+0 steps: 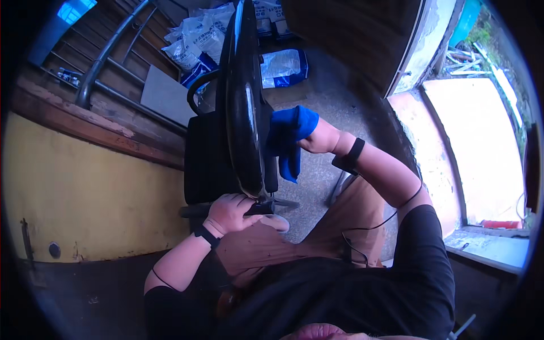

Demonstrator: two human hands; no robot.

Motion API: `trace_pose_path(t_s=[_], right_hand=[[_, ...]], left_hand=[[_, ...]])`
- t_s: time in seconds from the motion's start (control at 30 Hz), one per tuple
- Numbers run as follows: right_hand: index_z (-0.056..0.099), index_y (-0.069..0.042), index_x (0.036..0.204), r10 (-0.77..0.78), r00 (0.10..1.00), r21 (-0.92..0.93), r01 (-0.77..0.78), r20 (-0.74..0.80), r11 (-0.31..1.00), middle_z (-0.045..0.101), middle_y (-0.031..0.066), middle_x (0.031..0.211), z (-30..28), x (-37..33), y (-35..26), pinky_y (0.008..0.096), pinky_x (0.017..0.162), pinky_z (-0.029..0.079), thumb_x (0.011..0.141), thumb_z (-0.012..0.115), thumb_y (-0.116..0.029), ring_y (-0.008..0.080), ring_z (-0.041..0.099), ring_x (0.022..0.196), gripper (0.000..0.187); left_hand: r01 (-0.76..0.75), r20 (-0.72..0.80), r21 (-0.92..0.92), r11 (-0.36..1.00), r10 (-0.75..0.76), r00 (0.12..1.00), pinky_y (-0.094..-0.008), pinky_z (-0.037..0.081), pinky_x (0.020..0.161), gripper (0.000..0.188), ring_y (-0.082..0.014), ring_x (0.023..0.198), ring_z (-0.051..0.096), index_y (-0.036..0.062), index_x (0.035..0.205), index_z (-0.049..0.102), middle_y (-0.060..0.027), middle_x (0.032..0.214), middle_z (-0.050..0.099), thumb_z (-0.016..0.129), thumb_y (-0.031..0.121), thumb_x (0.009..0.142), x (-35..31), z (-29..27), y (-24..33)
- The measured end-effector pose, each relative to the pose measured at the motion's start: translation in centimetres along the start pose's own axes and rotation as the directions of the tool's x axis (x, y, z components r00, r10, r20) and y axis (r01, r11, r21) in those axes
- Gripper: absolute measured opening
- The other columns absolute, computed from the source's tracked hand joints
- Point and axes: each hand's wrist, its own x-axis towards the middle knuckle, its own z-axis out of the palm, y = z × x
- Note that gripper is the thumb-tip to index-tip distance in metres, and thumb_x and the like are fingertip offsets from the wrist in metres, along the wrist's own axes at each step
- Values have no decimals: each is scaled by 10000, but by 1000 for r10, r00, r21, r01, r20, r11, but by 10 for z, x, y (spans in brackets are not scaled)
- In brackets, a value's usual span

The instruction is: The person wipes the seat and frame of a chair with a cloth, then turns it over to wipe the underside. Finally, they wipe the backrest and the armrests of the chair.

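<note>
A black office chair (245, 113) stands in front of me, its glossy tall backrest seen nearly edge-on. My left hand (229, 213) is closed around the chair's near armrest (262, 209), beside the lower end of the backrest. A blue cloth (301, 122) is in my right hand (322, 137), bunched up and lying against the right face of the backrest, with one end hanging down. The fingers of my right hand are mostly hidden by the cloth. The far armrest (195, 93) loops out on the backrest's left side.
White and blue sacks (198, 37) are piled at the back, with another sack (283, 67) on the concrete floor (317, 187). At left, metal railings (107, 45) stand above a yellow wall (96, 187). To the right, a doorway opens onto a bright outdoor area (473, 141).
</note>
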Motion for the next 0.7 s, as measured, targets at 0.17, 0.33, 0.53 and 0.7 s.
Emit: trace_pose_path(t_s=[0.17,0.33,0.53,0.7], right_hand=[[466,-45,1495,-285,957,11,286,-50,958,489,160,1523,-55,29,-89,442,1187,330,919,696,-325,332,487,1393,681],[400,-76,1544,-288,956,-394,288,61,873,443,163,1558,-53,83,-184,454,1165,382,932,734,-403,329,475,1406,771],[631,-87,1303,-219,962,-116,239,161,964,641,137,1298,-59,121,-132,395,1109,444,892,797,-290,302,593,1236,488],[655,-74,1252,21,1000,-374,-21,-4,927,677,129,1225,-68,152,-111,361,1041,487,934,748,-312,272,632,1172,408]], left_hand=[[35,-75,-15,999,-37,996,-397,537,699,362,-294,765,667,101,875,682,-73,825,680,745,452,815,-8,-4,-3],[30,-105,3,1000,-30,994,-398,540,709,382,-296,783,672,91,865,673,-84,828,677,721,469,844,-20,-1,-3],[24,-113,4,1000,-23,993,-402,544,710,397,-301,777,675,96,861,680,-91,812,673,701,493,863,-16,-1,-2],[30,-93,-3,1000,-30,995,-402,538,699,396,-302,782,670,95,864,672,-82,817,664,711,489,859,-18,0,-2]])
